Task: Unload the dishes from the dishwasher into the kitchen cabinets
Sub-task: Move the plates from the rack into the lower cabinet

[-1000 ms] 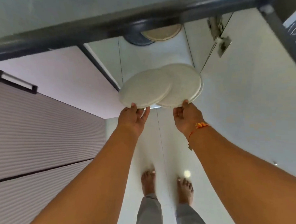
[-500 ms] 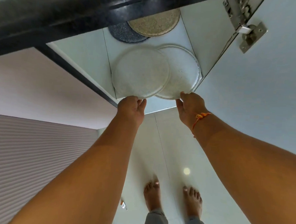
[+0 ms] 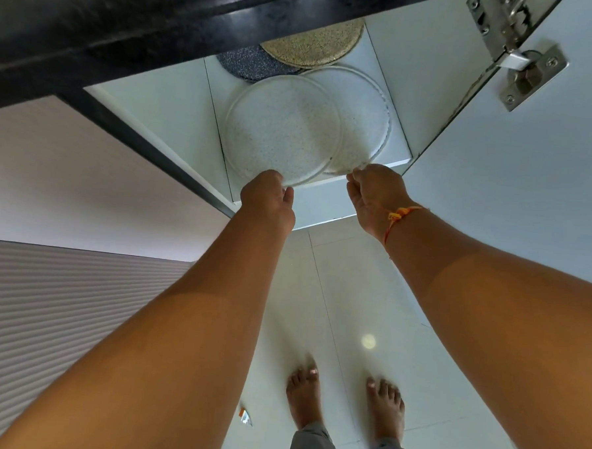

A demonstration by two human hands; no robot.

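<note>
Inside the open cabinet (image 3: pixel 149 113) beneath the dark counter (image 3: pixel 127 19), two white speckled plates lie flat and overlapping. The left plate (image 3: pixel 282 131) covers one edge of the right plate (image 3: pixel 365 118). One second earlier both plates were held in front of the opening; half a second earlier they were crossing its front edge. They now sit almost fully within the cabinet, just in front of a beige speckled plate (image 3: pixel 314 43) and a dark grey plate (image 3: pixel 251 64) stored further back.

The left hand (image 3: pixel 268 202) grips the near rim of the left plate with curled fingers. The right hand (image 3: pixel 375 197) pinches the near rim of the right plate between thumb and fingers (image 3: pixel 354 174). Neither hold is released. The cabinet door (image 3: pixel 529 202) stands open on the right, its steel hinge (image 3: pixel 513 47) exposed.

Assessment: the placement step is nearly complete. Whether the plates bear fully on the cabinet floor cannot be confirmed from this view. The remaining action is likely to release both rims and withdraw the hands. The overlapped plates could slide forward over the front edge.
</note>
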